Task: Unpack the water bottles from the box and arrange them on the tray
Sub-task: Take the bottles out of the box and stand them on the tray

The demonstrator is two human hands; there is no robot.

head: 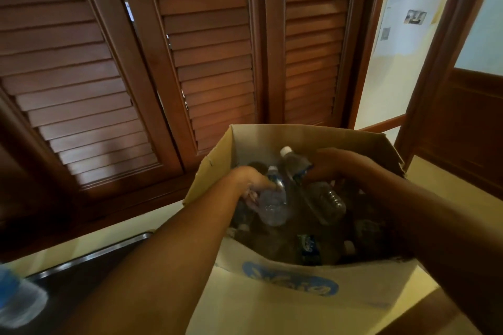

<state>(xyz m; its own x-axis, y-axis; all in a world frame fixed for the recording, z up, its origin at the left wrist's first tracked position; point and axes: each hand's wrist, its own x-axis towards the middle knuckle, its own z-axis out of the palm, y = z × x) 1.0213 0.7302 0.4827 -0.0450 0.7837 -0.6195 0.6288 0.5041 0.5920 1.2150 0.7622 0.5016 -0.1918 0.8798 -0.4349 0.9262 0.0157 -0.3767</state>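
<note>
head view: both hands are down inside the open cardboard box (272, 283), which stands on a pale worktop (114, 234). the left hand (251, 185) is clamped around a clear water bottle (272, 207) near its neck, base pointing toward the camera. the right hand (334, 166) is closed on a second water bottle (313, 187), white cap up toward the far wall of the box, body tilted down and toward the camera. the two hands are apart, a bottle in each, the bottles just beside one another.

the box mouth is wide; its far flap stands up and the near flap, printed with a blue oval logo, folds outward toward the camera. both forearms cross the near rim. more bottles lie jumbled in the dim bottom of the box, one with a dark blue label (309, 250) below the hands.

left of the box, a dark tray (89, 258) with a shiny metal rim lies on the worktop, its near part hidden by the left arm. one blurred bottle (16, 299) with a blue label sits at the lower left edge, on or at the tray; i cannot tell which.

behind the worktop stand brown louvred wooden shutters (163, 62). to the right is a pale wall with a paper sheet (411, 8) stuck on it, then a wooden door frame (441, 62).
</note>
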